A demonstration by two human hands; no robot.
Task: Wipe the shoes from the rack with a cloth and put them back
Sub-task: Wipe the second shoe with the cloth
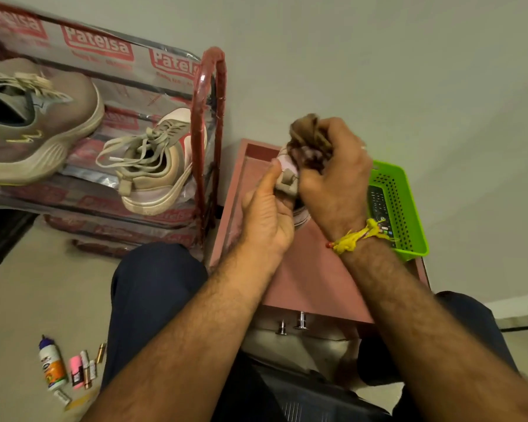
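My left hand grips the heel end of a pale pink and beige shoe, held above a pink drawer. My right hand holds a bunched brown cloth pressed against the top of that shoe; most of the shoe is hidden by both hands. To the left stands the red-framed shoe rack with plastic-wrapped shelves. A matching beige and pink sneaker with loose laces lies on a lower shelf. A larger taupe sneaker sits on the shelf above, at the far left.
The open pink drawer lies under my hands, with a green perforated basket holding a remote control at its right. Small bottles and tubes lie on the floor at lower left. My knees in dark trousers flank the drawer. A pale wall is behind.
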